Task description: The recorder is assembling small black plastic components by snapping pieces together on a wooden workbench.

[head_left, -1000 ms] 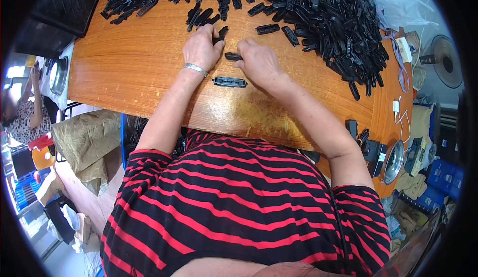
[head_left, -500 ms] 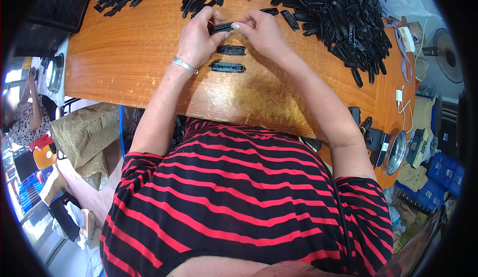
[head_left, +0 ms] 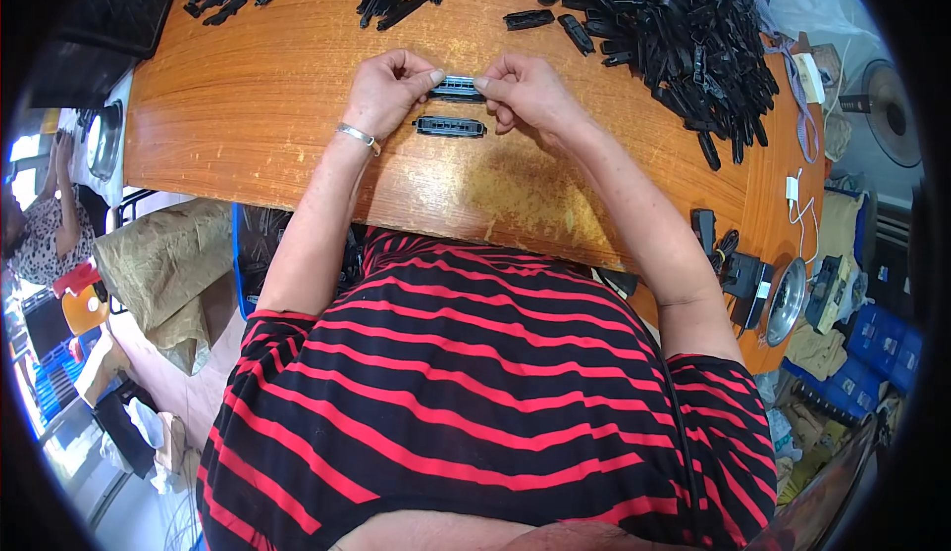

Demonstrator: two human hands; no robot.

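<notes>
A slim black plastic part (head_left: 458, 83) with a slotted, shiny face is held level between my two hands, one end in each. My left hand (head_left: 388, 94) pinches its left end with thumb and fingers. At the right end, my right hand (head_left: 530, 98) grips it the same way, its lower fingers curled. Just under the held part the dark edge of another black part shows; whether the two touch I cannot tell. Nearer to me, a similar black slotted part (head_left: 450, 127) lies flat on the wooden table (head_left: 248, 135).
A large heap of black plastic parts (head_left: 674, 46) covers the table's far right, with smaller groups (head_left: 391, 1) at the far edge. A metal bowl (head_left: 790, 300) and dark devices (head_left: 745, 279) sit at right. Brown paper (head_left: 168, 264) hangs at left; another person (head_left: 54, 209) is beyond.
Both hands have come nearer to me with the held part, which now lies over the upper of the two table parts. Its slotted face has turned into view.
</notes>
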